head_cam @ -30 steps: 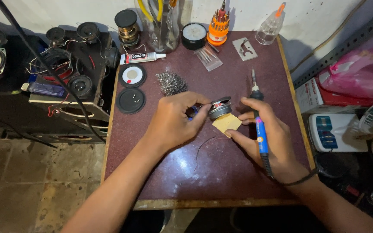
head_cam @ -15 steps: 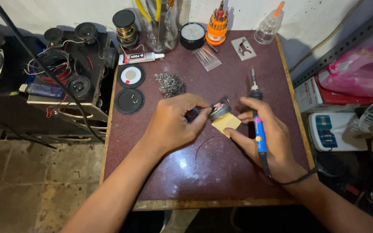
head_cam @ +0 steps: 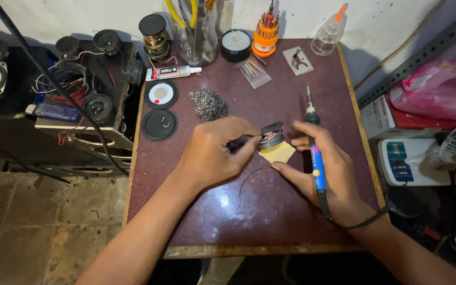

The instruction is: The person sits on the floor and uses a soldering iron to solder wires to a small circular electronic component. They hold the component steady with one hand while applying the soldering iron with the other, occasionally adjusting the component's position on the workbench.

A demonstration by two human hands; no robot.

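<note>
My left hand (head_cam: 215, 153) pinches a small round metal speaker part (head_cam: 271, 137) at the middle of the dark red table (head_cam: 196, 211), tilting it on its edge. Under it lies a yellow sponge pad (head_cam: 278, 153). My right hand (head_cam: 320, 169) holds a blue-handled soldering iron (head_cam: 315, 153), tip pointing away toward the back of the table; its fingertips touch the pad. A thin dark wire (head_cam: 246, 182) lies on the table below the part.
A steel-wool ball (head_cam: 208, 104), two black round discs (head_cam: 159, 110), a glue tube (head_cam: 172, 72), an orange screwdriver set (head_cam: 266, 31), a clear bottle (head_cam: 329, 34) and jars stand at the back. Speakers and wiring (head_cam: 75, 79) sit left; boxes and bags right.
My left hand has tipped the round part up onto its edge and shifted it slightly. The right hand and the iron have hardly moved.
</note>
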